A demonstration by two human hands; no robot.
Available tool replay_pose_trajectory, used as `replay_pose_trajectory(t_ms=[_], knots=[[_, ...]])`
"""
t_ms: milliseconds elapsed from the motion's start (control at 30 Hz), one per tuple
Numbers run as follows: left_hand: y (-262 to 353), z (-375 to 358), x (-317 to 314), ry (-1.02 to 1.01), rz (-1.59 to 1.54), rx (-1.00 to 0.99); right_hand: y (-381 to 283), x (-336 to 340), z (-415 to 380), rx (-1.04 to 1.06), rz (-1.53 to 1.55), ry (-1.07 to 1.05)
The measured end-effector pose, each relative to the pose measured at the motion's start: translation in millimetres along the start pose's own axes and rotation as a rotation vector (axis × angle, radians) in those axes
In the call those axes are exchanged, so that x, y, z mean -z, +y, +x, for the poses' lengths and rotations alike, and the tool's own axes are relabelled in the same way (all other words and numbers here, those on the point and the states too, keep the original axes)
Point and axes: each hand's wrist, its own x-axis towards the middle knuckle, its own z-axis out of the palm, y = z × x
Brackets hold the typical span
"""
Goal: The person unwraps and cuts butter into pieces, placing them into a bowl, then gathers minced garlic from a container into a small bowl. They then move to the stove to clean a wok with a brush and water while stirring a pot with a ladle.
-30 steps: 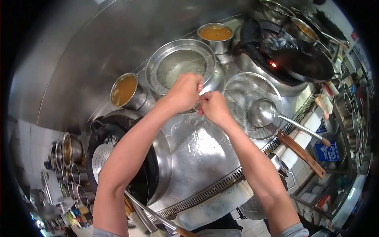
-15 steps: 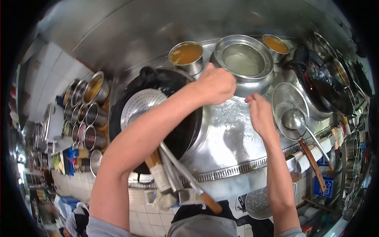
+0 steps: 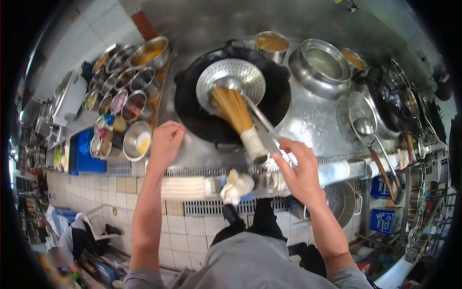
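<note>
My left hand [image 3: 167,142] is curled closed beside the front left rim of the black wok [image 3: 190,115], with nothing seen sticking out of it. Fingers apart, my right hand [image 3: 302,171] hovers at the handle ends of metal utensils, its thumb beside them; contact is unclear. A perforated metal strainer [image 3: 211,74] rests over the wok. Across it lie a bamboo brush [image 3: 233,108] with a cloth-wrapped handle and a long metal handle [image 3: 264,118].
Behind stand a cup of orange liquid [image 3: 272,42] and a round metal pot [image 3: 313,82]. To the right are a mesh strainer [image 3: 356,108], a ladle [image 3: 364,126] and dark woks [image 3: 399,106]. Metal bowls [image 3: 137,139] line the left; a person [image 3: 79,238] sits lower left.
My left hand has moved left and back from beside the round pot, uncovering the wok. My right hand has come down to the utensil handles. The view has shifted, and the brush now lies on the strainer.
</note>
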Motion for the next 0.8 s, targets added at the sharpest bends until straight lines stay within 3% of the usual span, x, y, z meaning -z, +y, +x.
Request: replay_pose_trajectory(t_ms=[33, 67, 100, 167, 200, 233, 300, 333, 367, 433, 500, 567, 633, 700, 767, 800], knots=[[-26.2, -20.1, -6.3, -0.005, 0.071, 0.058, -7.0, -7.7, -10.5, -0.028, 0.036, 0.025], [-22.4, -51.2, -21.8, -0.009, 0.624, 0.177, -9.6, -15.1, -23.9, -0.025, 0.079, 0.077], [-30.4, -70.0, -24.3, -0.022, 0.611, 0.186, -14.1, -20.8, -38.3, -0.034, 0.070, 0.061], [-44.1, -103.9, -32.1, -0.217, 0.235, 0.374, -24.0, -28.3, -85.3, -0.174, 0.150, -0.018], [-61.3, -130.5, -45.6, 0.021, 0.149, 0.188, -13.8, -41.6, -118.2, -0.285, 0.192, -0.077], [-62.0, -154.8, -52.2, 0.008, 0.140, 0.193, -5.5, -56.8, -150.3, -0.383, 0.217, -0.115], [-53.7, -198.3, -63.7, 0.287, -0.061, 0.184, 41.2, -108.5, -225.3, -0.639, 0.398, -0.223], [-55.7, -224.5, -80.8, 0.303, -0.144, 0.227, 54.7, -129.4, -244.1, -0.938, 0.539, -0.299], [-63.8, -254.0, -107.8, 0.314, -0.227, 0.268, 75.8, -156.4, -257.0, -1.019, 0.604, -0.240], [-97.7, -306.6, -184.5, 0.143, -0.595, 0.464, 114.2, -206.4, -272.2, -1.092, 0.672, -0.172], [-77.8, -309.4, -217.5, 0.033, -0.790, 0.707, 138.4, -240.4, -264.7, -0.931, 0.530, -0.182], [-98.0, -313.5, -269.0, -0.041, -0.716, 0.672, 133.2, -246.1, -252.0, -0.993, 0.496, -0.372], [-113.6, -308.7, -309.4, -0.113, -0.645, 0.637, 127.0, -256.7, -278.4, -0.758, 0.249, -0.339], [-113.4, -298.3, -336.4, -0.297, -0.534, 0.696, 104.6, -246.9, -302.6, -0.977, 0.408, -0.393], [-89.9, -284.5, -325.5, -0.683, -0.868, 0.904, 101.9, -244.3, -335.4, -0.917, 0.508, -0.426], [-79.8, -284.6, -318.4, -0.742, -0.912, 0.916, 97.1, -242.2, -341.8, -0.972, 0.526, -0.391]])
